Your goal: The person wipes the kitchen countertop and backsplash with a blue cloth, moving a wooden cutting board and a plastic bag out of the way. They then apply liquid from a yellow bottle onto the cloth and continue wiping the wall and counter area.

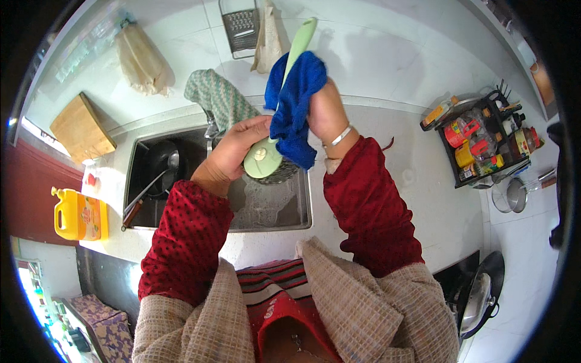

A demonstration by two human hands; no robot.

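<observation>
My left hand (233,152) grips a pale green long-handled pot scrubber by its round head (263,159). Dark wire mesh, like steel wool, shows under that head. My right hand (327,111) clasps a blue cloth (295,100) wrapped around the scrubber's handle (303,36), whose end sticks out above the cloth. Both hands are over the right part of the sink (268,204), where wet suds lie on the bottom. The fingers of my right hand are largely hidden by the cloth.
A black wok (156,174) and a metal ladle (173,161) lie in the sink's left side. A patterned cloth (222,97) drapes over the faucet (211,129). At left stand a yellow jug (81,215) and a wooden cutting board (82,129). A black condiment rack (465,174) stands right.
</observation>
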